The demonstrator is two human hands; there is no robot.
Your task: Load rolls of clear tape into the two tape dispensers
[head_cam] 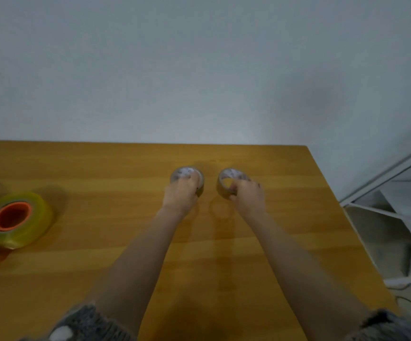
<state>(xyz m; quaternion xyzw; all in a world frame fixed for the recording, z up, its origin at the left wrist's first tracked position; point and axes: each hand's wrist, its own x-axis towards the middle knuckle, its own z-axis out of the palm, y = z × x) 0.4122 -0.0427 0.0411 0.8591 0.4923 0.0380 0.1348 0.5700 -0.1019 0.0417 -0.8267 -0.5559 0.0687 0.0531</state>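
1. Pale grey-white wall fills the upper half of the view; below it lies a wooden table (pixel 101 168) with a smooth, honey-coloured top and faint lengthwise grain.
2. Two small rolls of clear tape sit side by side near the far edge of the table, apart from each other. Each is a short ring of glossy, brownish-clear film on a white core with dark print.
3. The left hand (pixel 181 193) lies over the left tape roll (pixel 187 177), fingers curled down across its top and into the core, gripping it.
4. The right hand (pixel 248 198) holds the right tape roll (pixel 226 183), thumb at the near rim and fingers wrapped round the right side. This roll is tilted, its open core showing.
5. Both forearms are bare; fuzzy grey sleeves (pixel 81 323) bunch at the elbows.
6. Well apart at the left edge lies a large tape roll (pixel 15 220), yellowish-clear and thick, with an orange core, leaning on a dark purple object that is partly cut off.
7. White shelving (pixel 384 190) with thin bars stands to the right of the table.
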